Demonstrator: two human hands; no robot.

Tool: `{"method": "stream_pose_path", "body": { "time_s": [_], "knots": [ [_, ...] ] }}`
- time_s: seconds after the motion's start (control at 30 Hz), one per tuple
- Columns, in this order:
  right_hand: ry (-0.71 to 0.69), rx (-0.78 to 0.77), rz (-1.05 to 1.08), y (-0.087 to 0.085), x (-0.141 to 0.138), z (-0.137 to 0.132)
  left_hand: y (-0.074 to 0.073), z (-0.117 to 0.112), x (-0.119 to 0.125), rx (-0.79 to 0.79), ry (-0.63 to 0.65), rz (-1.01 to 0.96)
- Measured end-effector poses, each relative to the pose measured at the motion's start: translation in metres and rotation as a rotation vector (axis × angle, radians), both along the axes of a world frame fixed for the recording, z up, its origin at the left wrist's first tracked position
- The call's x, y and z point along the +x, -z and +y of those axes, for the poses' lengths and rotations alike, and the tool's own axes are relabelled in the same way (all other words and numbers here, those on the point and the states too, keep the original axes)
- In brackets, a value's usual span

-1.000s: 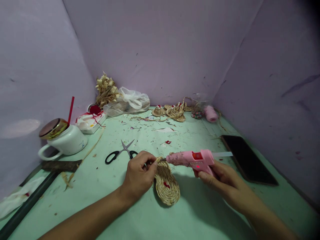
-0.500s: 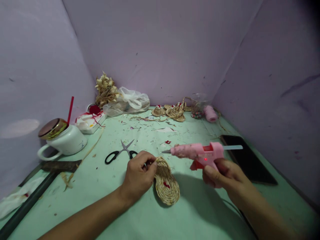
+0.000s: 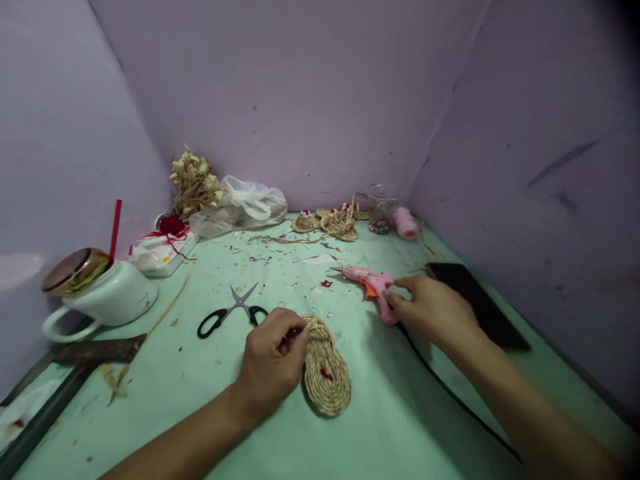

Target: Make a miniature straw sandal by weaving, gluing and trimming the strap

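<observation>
My left hand (image 3: pixel 275 357) is closed in a pinch at the narrow upper end of a woven straw slipper sole (image 3: pixel 327 393), which lies on the table. A small red piece (image 3: pixel 326 375) sits on the sole's wider part. Any thin strand between those fingertips is too small to make out. My right hand (image 3: pixel 435 307) is at the back of a pink hot glue gun (image 3: pixel 367 277) with an orange trigger. The gun lies on its side, nozzle pointing left. Thumb and index finger are apart, touching its handle loosely. Black-handled scissors (image 3: pixel 240 301) lie spread beside my left hand.
A white mug (image 3: pixel 115 293) and a dark-handled tool (image 3: pixel 60 400) are at the left. Dried flowers (image 3: pixel 195 180), a plastic bag (image 3: pixel 250 207), straw slippers (image 3: pixel 340 223) and pink thread (image 3: pixel 405 223) line the back. A dark phone or tablet (image 3: pixel 480 307) lies right, near the gun's cord (image 3: pixel 450 390).
My right hand has lowered the glue gun onto the table, farther back and to the left, and its grip has loosened. My left hand remains at the sole. The view has shifted slightly.
</observation>
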State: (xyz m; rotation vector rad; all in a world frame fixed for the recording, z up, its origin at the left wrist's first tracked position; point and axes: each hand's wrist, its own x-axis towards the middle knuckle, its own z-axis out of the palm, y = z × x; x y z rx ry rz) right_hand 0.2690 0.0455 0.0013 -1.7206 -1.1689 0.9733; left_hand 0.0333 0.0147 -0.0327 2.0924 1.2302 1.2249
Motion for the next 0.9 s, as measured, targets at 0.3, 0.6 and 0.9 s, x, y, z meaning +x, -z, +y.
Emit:
{"method": "stream_pose_path", "body": {
  "time_s": [0.3,0.6,0.9],
  "knots": [
    [-0.637,0.326,-0.09,0.019,-0.065,-0.006,0.0,0.001,0.0,-0.01,0.019,0.002],
    [-0.792,0.003,0.326,0.025,-0.058,-0.002,-0.015,0.01,-0.003,-0.577,0.053,-0.203],
    [-0.75,0.104,0.235,0.02,-0.061,-0.018,-0.025,0.01,0.0,-0.855,0.187,-0.263]
  ]
}}
